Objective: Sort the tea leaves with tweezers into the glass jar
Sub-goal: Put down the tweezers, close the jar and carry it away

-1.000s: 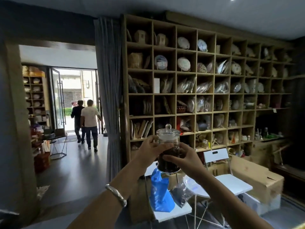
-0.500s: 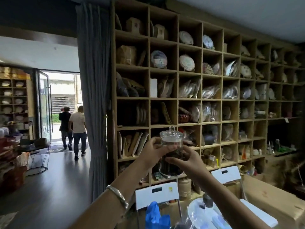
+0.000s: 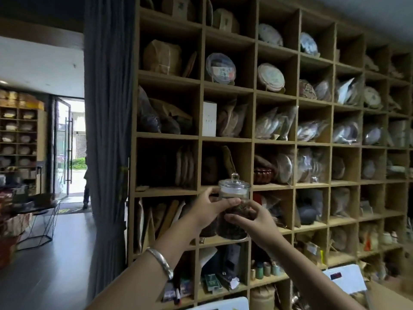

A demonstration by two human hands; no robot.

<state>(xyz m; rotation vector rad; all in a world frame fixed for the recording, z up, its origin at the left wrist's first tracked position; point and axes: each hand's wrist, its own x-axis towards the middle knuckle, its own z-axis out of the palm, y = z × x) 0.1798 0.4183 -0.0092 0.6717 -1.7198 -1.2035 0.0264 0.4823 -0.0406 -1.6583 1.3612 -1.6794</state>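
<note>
Shelves (image 3: pixel 252 142) nearer | both hands, left hand (image 3: pixel 206 211), right hand (image 3: pixel 257 222), grip glass jar (image 3: pixel 233 195) | labels unreadable

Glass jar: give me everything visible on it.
The glass jar is clear and cylindrical, with a glass lid seated on top that ends in a round knob. Dark tea leaves fill roughly the lower two thirds. It is upright, held in the air before the wooden shelves. The left hand and right hand grip its sides.
</note>
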